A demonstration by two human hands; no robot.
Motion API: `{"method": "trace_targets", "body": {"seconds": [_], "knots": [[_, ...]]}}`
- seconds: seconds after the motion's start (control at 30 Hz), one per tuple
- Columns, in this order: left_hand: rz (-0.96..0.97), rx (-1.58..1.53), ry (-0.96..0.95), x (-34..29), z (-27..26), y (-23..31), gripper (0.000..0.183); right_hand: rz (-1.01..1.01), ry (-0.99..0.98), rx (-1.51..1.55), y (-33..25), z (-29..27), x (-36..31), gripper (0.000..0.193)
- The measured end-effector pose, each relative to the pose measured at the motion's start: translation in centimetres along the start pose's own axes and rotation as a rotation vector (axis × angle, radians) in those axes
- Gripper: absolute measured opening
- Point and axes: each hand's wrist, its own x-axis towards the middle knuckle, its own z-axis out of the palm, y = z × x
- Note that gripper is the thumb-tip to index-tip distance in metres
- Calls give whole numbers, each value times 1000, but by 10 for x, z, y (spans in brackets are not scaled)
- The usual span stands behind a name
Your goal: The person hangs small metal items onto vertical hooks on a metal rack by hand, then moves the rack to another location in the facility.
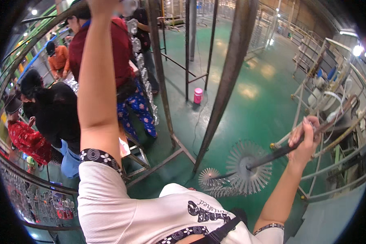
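Observation:
My right hand [306, 140] is closed around a long dark metal rod [277, 156], held slanting down at my right side. The rod's upper end appears curved like a hook. Lower down, the rod carries a round metal disc [236, 168] with many narrow teeth around its rim. A smaller toothed disc [209, 177] sits at its far end. My left arm is stretched straight up. The left hand [103, 6] is cut off by the top edge and blurred, close to a curved metal bar [61, 18]; its fingers are hidden. A column of shiny metal pieces [141, 67] hangs beyond that arm.
Brown metal posts [227, 81] of a frame stand ahead. A pink container [198, 95] rests on the green floor beside a cable. Several people work at the left, one in a dark red top [124, 53] closest. Metal racks [313, 89] line the right side.

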Motion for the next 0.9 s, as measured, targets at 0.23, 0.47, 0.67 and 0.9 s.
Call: {"method": "trace_targets", "body": {"seconds": [0.23,0.47,0.67,0.9], "knots": [[-293,-294,-92,-28,-12,5,18,3,-64,24,16,-4,10,12],[-140,-465,-79,0,-10,8,23,50,-32,1,11,0,5,10],[-137,-461,-60,10,-6,5,24,15,-60,-15,4,2,1,12],[-346,-571,-62,0,-27,6,23,33,-56,-16,0,2,-1,11]]}}
